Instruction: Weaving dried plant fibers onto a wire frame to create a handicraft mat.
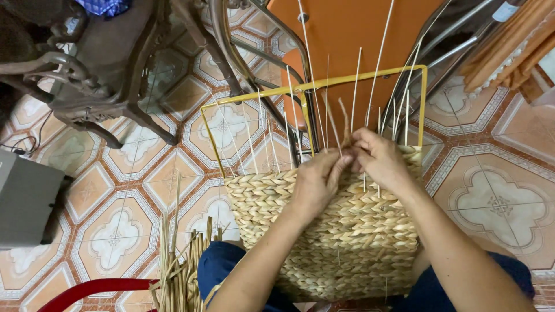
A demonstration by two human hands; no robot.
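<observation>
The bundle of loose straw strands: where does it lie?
In the head view, the bundle of loose straw strands stands lower left, between the red curved bar and the woven basket.

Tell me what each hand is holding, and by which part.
Both the left hand and right hand pinch a straw strand near its lower end, at the top edge of the woven basket.

Around you lies a patterned orange-and-white tiled floor (497, 190). A carved dark wooden chair (98, 69) stands far left, a grey box (26, 196) below it, an orange metal-framed chair (347, 29) ahead.
</observation>
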